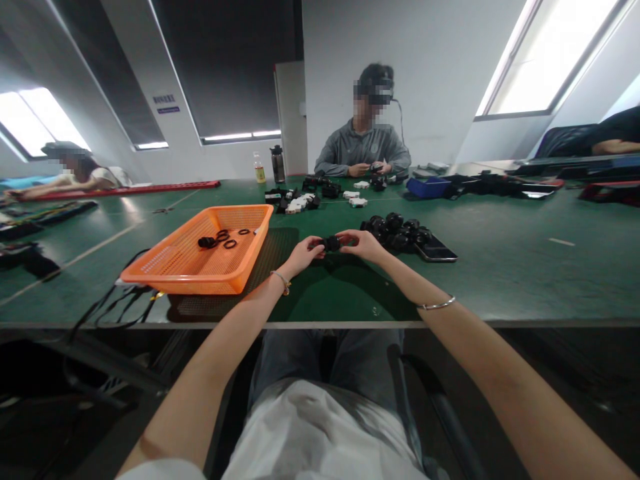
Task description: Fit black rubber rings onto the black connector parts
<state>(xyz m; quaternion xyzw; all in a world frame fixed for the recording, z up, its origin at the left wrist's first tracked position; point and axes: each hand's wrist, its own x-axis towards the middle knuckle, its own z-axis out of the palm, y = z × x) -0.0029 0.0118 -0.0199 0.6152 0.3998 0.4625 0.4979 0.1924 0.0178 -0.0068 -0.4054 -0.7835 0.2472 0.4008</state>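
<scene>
Between my two hands, just above the green table, is a small black cylindrical part [331,244]. My left hand [306,255] pinches its left end with thumb and fingers. At the other end, the fingers of my right hand [364,244] close on the same part. Its exact kind is too small to make out. To the right of my right hand lies a pile of shiny black rounded parts [395,230]. An orange plastic basket [240,283] stands left of my left hand, holding several black rings [230,245] and a dark ridged piece [206,243].
A dark flat phone-like slab [437,249] lies beside the black pile. Across the table sits a person [363,147] handling small parts, near white and black pieces [303,202]. A blue tray [427,187], a bottle [259,168] and a dark flask [277,165] stand farther back. Black straps [117,307] hang at the left edge.
</scene>
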